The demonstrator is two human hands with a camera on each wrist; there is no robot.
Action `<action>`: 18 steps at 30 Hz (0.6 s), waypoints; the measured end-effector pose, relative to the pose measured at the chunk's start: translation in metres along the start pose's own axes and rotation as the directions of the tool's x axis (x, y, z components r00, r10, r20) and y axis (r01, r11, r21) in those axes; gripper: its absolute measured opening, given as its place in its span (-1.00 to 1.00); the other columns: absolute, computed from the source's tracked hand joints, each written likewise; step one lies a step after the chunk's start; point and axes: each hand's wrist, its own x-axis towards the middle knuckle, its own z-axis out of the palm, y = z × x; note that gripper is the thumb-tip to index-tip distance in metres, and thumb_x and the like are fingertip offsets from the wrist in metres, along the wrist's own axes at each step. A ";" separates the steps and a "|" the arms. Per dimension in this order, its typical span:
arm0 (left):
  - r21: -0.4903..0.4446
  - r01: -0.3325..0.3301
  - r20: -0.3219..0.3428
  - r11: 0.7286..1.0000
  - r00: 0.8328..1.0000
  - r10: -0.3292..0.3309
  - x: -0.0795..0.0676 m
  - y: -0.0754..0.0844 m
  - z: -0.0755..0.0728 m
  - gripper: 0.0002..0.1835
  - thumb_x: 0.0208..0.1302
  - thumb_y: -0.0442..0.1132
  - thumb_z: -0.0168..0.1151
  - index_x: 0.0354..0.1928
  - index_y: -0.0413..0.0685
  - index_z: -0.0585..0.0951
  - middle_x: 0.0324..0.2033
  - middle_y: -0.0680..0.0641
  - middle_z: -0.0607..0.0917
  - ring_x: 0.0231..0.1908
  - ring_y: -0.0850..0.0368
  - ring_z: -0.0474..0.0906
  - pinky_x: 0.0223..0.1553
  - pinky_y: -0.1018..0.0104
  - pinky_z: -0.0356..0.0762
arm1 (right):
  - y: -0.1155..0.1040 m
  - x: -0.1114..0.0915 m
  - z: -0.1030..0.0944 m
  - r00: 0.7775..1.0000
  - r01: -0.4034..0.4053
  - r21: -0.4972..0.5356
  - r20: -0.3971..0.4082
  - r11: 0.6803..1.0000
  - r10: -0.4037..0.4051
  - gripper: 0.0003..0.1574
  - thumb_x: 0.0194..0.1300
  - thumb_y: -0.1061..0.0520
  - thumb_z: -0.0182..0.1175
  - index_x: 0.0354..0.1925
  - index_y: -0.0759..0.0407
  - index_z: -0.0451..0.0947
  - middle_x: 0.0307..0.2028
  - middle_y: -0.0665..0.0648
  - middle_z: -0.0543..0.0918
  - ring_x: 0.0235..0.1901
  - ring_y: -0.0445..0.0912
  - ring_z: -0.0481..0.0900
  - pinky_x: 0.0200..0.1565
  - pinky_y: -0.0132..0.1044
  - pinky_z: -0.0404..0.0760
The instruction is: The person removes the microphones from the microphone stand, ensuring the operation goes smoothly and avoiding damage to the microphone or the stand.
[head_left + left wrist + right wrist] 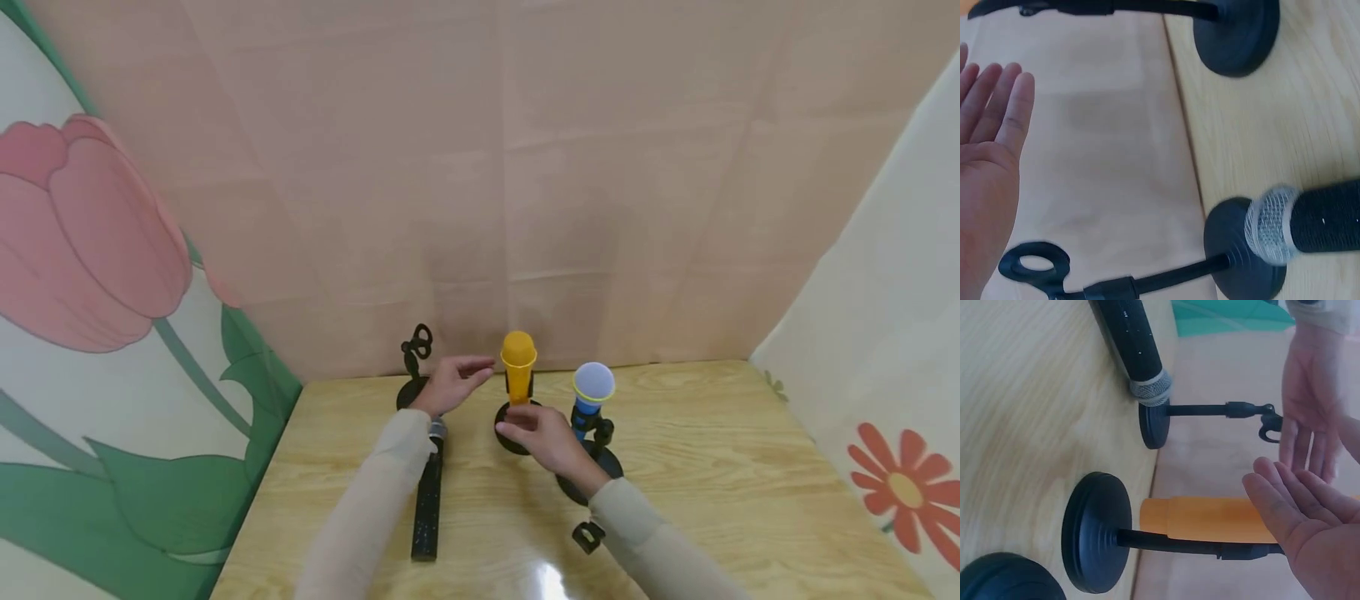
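A yellow microphone [518, 358] stands upright in the clip of a black round-based stand [1096, 532]. My left hand [453, 385] is to its left, fingers extended, palm [985, 181] bare. In front of the yellow microphone is my right hand [547, 437]; its fingers [1285, 494] are fairly straight and overlap the microphone in the right wrist view, and contact cannot be told. Neither hand holds anything. Behind the left hand stands a second black stand [416, 346] with a bare ring clip. A black microphone [427, 500] with a silver mesh head lies beneath my left forearm.
A blue microphone [593, 383] with a pale head leans in a third stand [611, 462] beside my right wrist. A small black clip-like piece [588, 536] lies near the right sleeve. The wooden table [690, 467] meets a pinkish backdrop [480, 167] behind the stands.
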 end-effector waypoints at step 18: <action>-0.062 0.007 0.077 0.998 0.997 -0.002 0.013 0.016 0.017 -0.71 0.48 -0.36 0.12 0.16 -0.24 0.63 0.09 -0.18 0.68 0.11 -0.06 0.60 0.17 0.06 0.54 | -0.002 -0.008 0.000 0.993 0.036 0.049 -0.113 0.998 -0.030 -0.38 0.34 0.16 0.34 0.26 0.39 0.40 0.13 0.32 0.56 0.13 0.17 0.54 0.13 0.07 0.57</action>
